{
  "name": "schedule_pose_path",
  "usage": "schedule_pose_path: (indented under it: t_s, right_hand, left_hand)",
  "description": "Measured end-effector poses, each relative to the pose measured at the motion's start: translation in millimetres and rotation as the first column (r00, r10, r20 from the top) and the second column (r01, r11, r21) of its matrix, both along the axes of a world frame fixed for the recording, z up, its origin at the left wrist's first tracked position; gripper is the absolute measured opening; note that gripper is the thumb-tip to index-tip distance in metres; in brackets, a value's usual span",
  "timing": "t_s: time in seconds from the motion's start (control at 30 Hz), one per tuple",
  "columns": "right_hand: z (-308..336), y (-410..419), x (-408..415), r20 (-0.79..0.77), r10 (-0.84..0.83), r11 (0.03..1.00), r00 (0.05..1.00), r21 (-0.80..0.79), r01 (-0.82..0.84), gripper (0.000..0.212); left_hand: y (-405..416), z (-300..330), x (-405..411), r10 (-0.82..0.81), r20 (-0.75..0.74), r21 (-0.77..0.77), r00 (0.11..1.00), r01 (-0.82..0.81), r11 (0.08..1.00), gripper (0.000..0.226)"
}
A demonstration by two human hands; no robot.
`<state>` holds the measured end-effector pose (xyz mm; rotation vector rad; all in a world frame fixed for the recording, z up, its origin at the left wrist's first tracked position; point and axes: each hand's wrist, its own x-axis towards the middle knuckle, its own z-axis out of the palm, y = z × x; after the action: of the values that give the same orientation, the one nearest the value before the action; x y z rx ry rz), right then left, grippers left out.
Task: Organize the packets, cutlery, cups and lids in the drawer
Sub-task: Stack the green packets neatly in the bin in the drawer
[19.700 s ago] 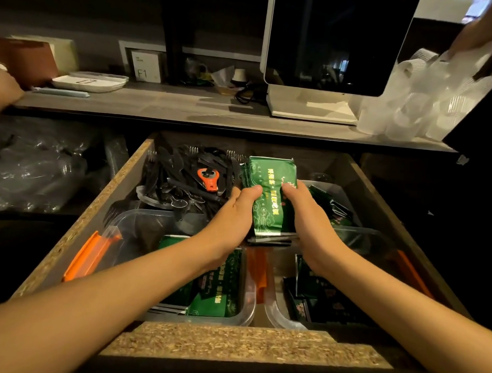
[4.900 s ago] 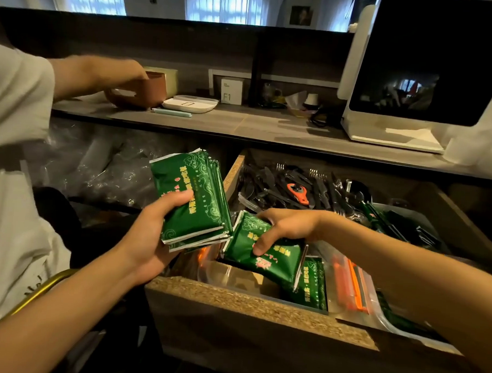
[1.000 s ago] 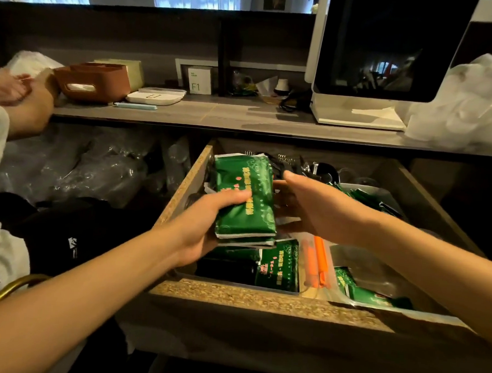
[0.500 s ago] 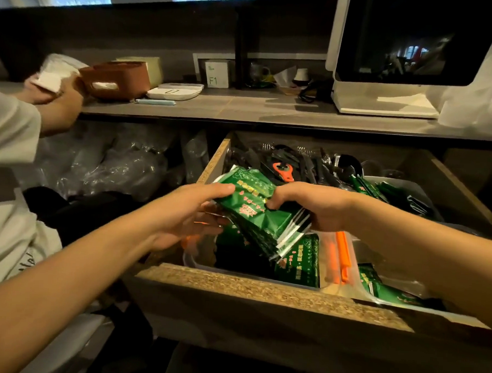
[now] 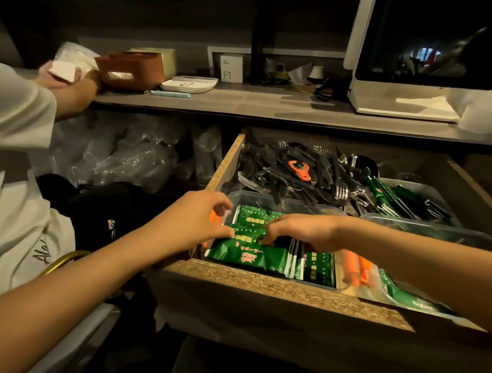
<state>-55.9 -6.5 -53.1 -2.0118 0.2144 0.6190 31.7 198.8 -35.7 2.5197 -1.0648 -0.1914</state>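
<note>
Head view: both forearms reach into the open drawer (image 5: 265, 281). The fingertips of the right hand (image 5: 302, 230) curl down behind the top green packet (image 5: 247, 253), so the exact contact is hidden; it appears to pinch the packet's upper edge. The left hand (image 5: 193, 226) touches the same stack at its left edge, fingers loosely bent; whether it grips cannot be told. Print on the packets is too small to read.

At far left a second person in a pale shirt (image 5: 9, 174) is cut off by the frame edge, one hand on white paper (image 5: 63, 69) beside a brown box (image 5: 131, 69) on the counter (image 5: 257, 104). A white machine (image 5: 416, 67) stands at the counter's right end, partly out of frame. Clear plastic bags (image 5: 121, 154) fill the dark space left of the drawer.

The green packets lie stacked in the near-left clear tub (image 5: 240, 197), just behind the drawer front. A second tub (image 5: 436, 227) to the right holds more green packets, mostly covered by the right forearm. Orange clips (image 5: 356, 267) lie between the two tubs. Black cutlery (image 5: 291, 174) is heaped at the back, with an orange opener (image 5: 300, 169) on top.
</note>
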Motion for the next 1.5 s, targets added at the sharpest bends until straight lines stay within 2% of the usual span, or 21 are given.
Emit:
schedule_pose_path:
  t_s: [0.07,0.13,0.2,0.33,0.4,0.47,0.5,0.57,0.6,0.63,0.7,0.8,0.87,0.93,1.03,1.13,1.2,1.3,1.4,1.5]
  right_hand:
    - [-1.3,4.2,-0.2,-0.002,0.022,0.998,1.000,-0.054,-0.022,0.028]
    - [-5.5,6.3,-0.1,0.049,0.076,0.980,0.996,-0.188,-0.066,0.039]
    - [-6.6,7.9,-3.5,0.148,0.167,0.925,0.975,-0.366,-0.102,0.044]
    - [-1.7,7.7,-12.9,0.373,0.341,0.834,0.863,-0.543,-0.095,0.039]
    - [4.9,4.5,-18.3,0.452,0.344,0.788,0.823,-0.616,0.009,0.036]
    - [11.0,-2.2,-24.4,0.513,0.212,0.786,0.832,-0.595,0.167,0.030]
    - [13.2,-6.8,-27.3,0.479,0.104,0.808,0.872,-0.552,0.207,0.027]
    - [12.8,-13.4,-32.6,0.260,-0.124,0.905,0.958,-0.367,0.217,0.026]
    - [10.7,-13.3,-35.2,0.156,-0.194,0.936,0.968,-0.264,0.231,0.024]
    - [6.9,-12.7,-36.7,0.114,-0.224,0.947,0.968,-0.210,0.244,0.023]
    - [-2.3,-10.8,-35.8,0.145,-0.216,0.938,0.966,-0.242,0.246,0.027]
    - [-15.3,-7.2,-27.9,0.222,-0.133,0.894,0.966,-0.394,0.213,0.037]
    - [-20.8,-4.8,-22.9,0.232,-0.045,0.846,0.972,-0.509,0.160,0.037]
    - [-23.9,-3.4,-20.8,0.224,0.008,0.828,0.974,-0.548,0.119,0.035]
    - [-16.0,-7.3,-22.3,0.213,0.029,0.839,0.977,-0.537,0.092,0.027]
    - [0.4,-17.2,-24.4,0.393,-0.071,0.845,0.917,-0.465,0.264,0.019]
    - [6.4,-20.6,-22.8,0.476,-0.076,0.859,0.876,-0.415,0.300,0.024]
    - [0.4,-20.2,-14.0,0.369,-0.041,0.934,0.929,-0.315,0.166,0.041]
    - [-6.0,-18.4,-2.4,0.262,-0.030,0.942,0.965,-0.315,0.114,0.061]
    - [-7.4,-16.3,0.7,0.184,-0.044,0.950,0.982,-0.296,0.098,0.066]
  left_hand:
    - [-3.5,0.8,-3.8,-0.038,0.041,-0.030,0.998,0.040,0.999,0.027]
    - [-7.8,3.3,-8.6,-0.114,-0.088,-0.110,0.990,0.104,0.988,0.006]
    - [-12.5,5.0,-13.9,-0.199,-0.257,-0.154,0.946,0.163,0.974,0.015]
    - [-19.6,7.3,-15.7,-0.233,-0.305,-0.042,0.923,0.231,0.972,0.025]
    - [-20.8,10.7,-16.8,-0.229,-0.332,-0.014,0.915,0.238,0.971,0.028]
    - [-20.5,13.0,-19.0,-0.226,-0.340,0.057,0.913,0.260,0.964,0.034]
    - [-19.8,14.2,-20.6,-0.222,-0.340,0.110,0.914,0.273,0.956,0.039]
    - [-20.3,14.9,-24.2,-0.231,-0.344,0.217,0.910,0.316,0.923,0.049]
    - [-22.0,15.7,-26.5,-0.227,-0.353,0.253,0.908,0.326,0.911,0.053]
    - [-24.2,17.4,-29.4,-0.219,-0.362,0.270,0.906,0.327,0.906,0.055]
    - [-28.5,19.6,-32.7,-0.193,-0.369,0.276,0.909,0.305,0.911,0.056]
    - [-32.6,18.2,-31.4,-0.158,-0.426,0.233,0.891,0.277,0.932,0.060]
    - [-32.7,10.7,-26.4,-0.141,-0.493,0.219,0.858,0.279,0.935,0.064]
    - [-34.8,2.8,-20.7,-0.109,-0.533,0.213,0.839,0.258,0.942,0.064]
    - [-42.2,2.5,-21.3,-0.080,-0.512,0.187,0.855,0.202,0.961,0.056]
    - [-45.2,3.4,-22.6,-0.121,-0.389,0.111,0.913,0.177,0.978,0.049]
    - [-44.7,2.3,-22.0,-0.119,-0.333,0.151,0.935,0.178,0.972,0.049]
    - [-44.7,-5.9,-17.6,-0.102,-0.360,0.206,0.927,0.186,0.961,0.055]
    - [-42.7,-8.2,-20.7,-0.099,-0.424,0.230,0.900,0.213,0.949,0.061]
    - [-43.1,-7.5,-25.4,-0.081,-0.472,0.271,0.878,0.232,0.934,0.063]
